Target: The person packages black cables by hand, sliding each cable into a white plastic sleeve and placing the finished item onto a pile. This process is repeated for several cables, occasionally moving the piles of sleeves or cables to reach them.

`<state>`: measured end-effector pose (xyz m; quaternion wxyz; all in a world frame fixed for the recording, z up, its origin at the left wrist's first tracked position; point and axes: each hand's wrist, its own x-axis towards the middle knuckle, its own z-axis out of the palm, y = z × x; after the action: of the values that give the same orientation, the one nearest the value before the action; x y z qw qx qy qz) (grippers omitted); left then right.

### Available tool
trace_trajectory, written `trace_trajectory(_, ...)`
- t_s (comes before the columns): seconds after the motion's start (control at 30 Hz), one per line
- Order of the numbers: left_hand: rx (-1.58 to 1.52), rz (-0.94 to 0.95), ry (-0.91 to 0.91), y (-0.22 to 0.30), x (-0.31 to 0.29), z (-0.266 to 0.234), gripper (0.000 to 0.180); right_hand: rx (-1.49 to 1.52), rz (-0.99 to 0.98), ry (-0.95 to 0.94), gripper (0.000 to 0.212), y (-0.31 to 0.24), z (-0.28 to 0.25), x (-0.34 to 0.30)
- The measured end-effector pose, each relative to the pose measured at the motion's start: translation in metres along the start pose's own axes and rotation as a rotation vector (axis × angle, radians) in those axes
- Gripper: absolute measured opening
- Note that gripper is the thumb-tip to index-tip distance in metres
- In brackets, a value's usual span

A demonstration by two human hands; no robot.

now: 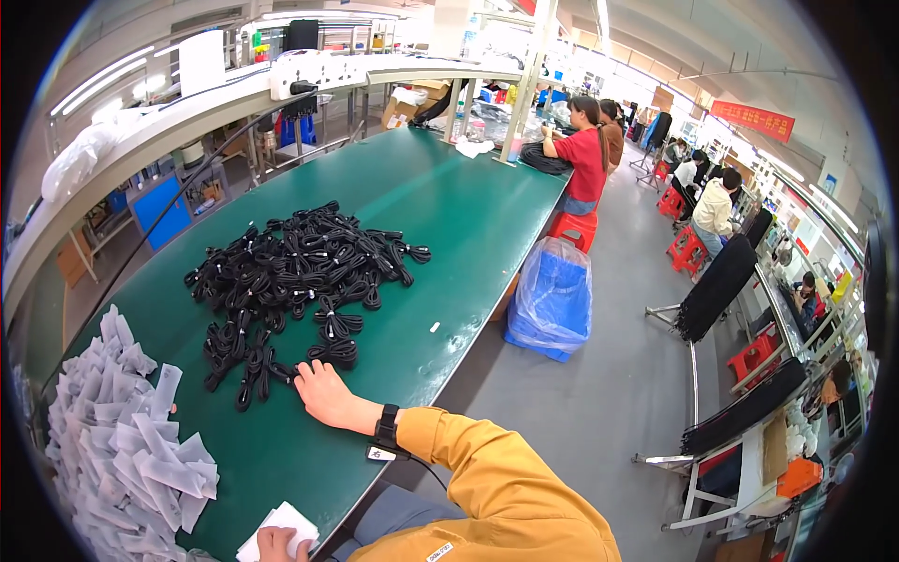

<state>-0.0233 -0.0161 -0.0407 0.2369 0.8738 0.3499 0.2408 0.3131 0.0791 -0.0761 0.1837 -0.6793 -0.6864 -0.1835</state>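
Note:
A heap of black coiled cable bundles (290, 262) lies on the green table (449, 201). My right hand (330, 395), with a black band on its wrist, is at the heap's near edge. Its fingers are curled at the end of one small cable bundle (279, 373). At the bottom of the view my left hand (275, 544) is closed on a thin stack of white sheets (288, 521), held near the table's front edge. Part of that hand is cut off by the view's lower rim. To its left rises a big pile of translucent plastic bags (131, 431).
A small white piece (434, 327) lies on the table. A blue bin with a clear liner (552, 300) stands on the floor beside the table. Farther along, a person in red (585, 155) sits at the table. Black cables hang on racks (716, 288) at the right.

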Motion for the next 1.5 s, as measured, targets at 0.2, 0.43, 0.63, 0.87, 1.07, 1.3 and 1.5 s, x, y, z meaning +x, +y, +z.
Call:
trace_trajectory(0.2,0.066,-0.024,0.059,0.011,0.003,0.009,0.012,-0.044,-0.038,0.067,0.015,-0.014,-0.01,-0.002)
trace_trajectory(0.43,0.053,-0.076,0.044,-0.011,-0.004,0.022,0.017,0.239,0.036,0.012,0.019,-0.024,-0.001,-0.017)
trace_trajectory(0.63,-0.073,-0.217,0.161,-0.017,-0.008,0.034,0.003,0.871,0.232,-0.438,0.023,-0.043,-0.056,-0.033)
trace_trajectory(0.87,-0.371,-0.374,0.222,0.011,0.015,0.02,0.009,1.005,0.091,-0.478,0.016,-0.05,-0.112,-0.058)
trace_trajectory(1.07,-0.428,-0.455,0.231,0.002,0.002,0.026,0.009,0.89,-0.181,-0.304,0.015,-0.062,-0.106,-0.08)
trace_trajectory(1.3,-0.212,-0.242,0.314,0.006,0.002,0.019,0.007,0.796,-0.351,-0.267,0.022,-0.068,-0.103,-0.083)
trace_trajectory(1.5,-0.185,-0.224,0.227,0.006,-0.001,0.026,0.009,0.787,-0.323,-0.265,0.022,-0.066,-0.108,-0.078)
